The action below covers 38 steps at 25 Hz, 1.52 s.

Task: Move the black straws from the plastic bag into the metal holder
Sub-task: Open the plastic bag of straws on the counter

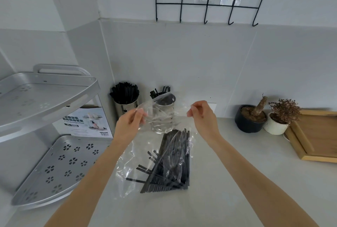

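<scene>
A clear plastic bag (138, 164) lies on the grey counter with a bundle of black straws (171, 164) inside it. My left hand (131, 121) pinches the left side of the bag's mouth, and my right hand (202, 115) pinches the right side, holding the opening spread and lifted. Behind the bag's mouth stands a metal holder (165, 106) with a few black straws at its far rim. To its left, a second metal holder (125, 105) is packed full of black straws.
A silver two-tier corner rack (49, 99) stands at the left with a printed box (87, 121) behind it. Two potted dry plants (250, 119) (279, 121) and a wooden tray (317, 135) sit at the right. A black wire hook rail (206, 4) hangs on the wall.
</scene>
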Motion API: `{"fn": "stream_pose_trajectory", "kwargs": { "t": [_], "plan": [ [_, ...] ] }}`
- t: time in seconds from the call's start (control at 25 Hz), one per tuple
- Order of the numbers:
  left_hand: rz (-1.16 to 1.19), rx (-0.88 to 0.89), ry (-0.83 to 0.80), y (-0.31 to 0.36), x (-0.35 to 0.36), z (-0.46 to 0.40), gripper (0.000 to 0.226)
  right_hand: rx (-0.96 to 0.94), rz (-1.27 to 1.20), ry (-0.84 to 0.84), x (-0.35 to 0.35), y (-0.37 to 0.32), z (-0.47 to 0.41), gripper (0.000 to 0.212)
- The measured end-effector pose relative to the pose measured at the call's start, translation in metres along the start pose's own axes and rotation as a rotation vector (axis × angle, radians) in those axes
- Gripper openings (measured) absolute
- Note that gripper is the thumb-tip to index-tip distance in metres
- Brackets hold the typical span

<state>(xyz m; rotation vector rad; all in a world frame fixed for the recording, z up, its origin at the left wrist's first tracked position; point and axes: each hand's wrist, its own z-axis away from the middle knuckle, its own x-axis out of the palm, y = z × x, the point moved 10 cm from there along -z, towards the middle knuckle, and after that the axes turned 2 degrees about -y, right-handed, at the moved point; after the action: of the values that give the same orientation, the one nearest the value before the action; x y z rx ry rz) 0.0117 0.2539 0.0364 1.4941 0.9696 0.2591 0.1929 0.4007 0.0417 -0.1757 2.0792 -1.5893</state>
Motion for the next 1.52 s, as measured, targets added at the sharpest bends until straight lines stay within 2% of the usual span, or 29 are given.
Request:
{"fn": "stream_pose_trajectory", "kwargs": {
  "t": [0.16,0.28,0.4,0.56,0.72,0.88,1.08,1.2,1.52],
  "plan": [
    [-0.011,-0.001,0.02,-0.001,-0.006,-0.001,0.035,-0.058,0.056,-0.008,-0.005,-0.013,-0.006,0.011],
    [0.064,-0.006,0.037,0.001,-0.007,0.0,0.035,-0.113,0.115,-0.046,-0.005,-0.023,-0.007,0.011],
    [0.147,-0.01,0.044,0.003,-0.007,0.002,0.034,-0.103,0.129,-0.113,0.0,-0.019,-0.004,0.01],
    [0.147,0.003,0.058,0.009,-0.01,0.003,0.035,-0.072,0.267,-0.154,0.002,0.005,0.001,0.022],
    [0.137,0.0,0.028,0.005,-0.007,0.001,0.034,-0.096,0.341,-0.074,-0.008,0.007,0.001,0.016],
    [0.117,-0.013,0.022,-0.002,-0.01,-0.003,0.036,-0.209,0.383,0.001,-0.025,-0.017,-0.002,0.014],
    [0.146,-0.055,0.01,-0.003,-0.01,-0.007,0.035,-0.188,0.247,0.0,-0.041,-0.03,-0.007,0.008],
    [0.116,-0.057,0.018,-0.001,-0.012,-0.008,0.033,-0.104,0.124,0.021,-0.049,-0.028,-0.012,0.012],
    [0.23,-0.046,-0.035,0.006,-0.006,-0.004,0.039,-0.146,0.271,0.052,-0.069,-0.058,-0.021,0.027]
  ]
}}
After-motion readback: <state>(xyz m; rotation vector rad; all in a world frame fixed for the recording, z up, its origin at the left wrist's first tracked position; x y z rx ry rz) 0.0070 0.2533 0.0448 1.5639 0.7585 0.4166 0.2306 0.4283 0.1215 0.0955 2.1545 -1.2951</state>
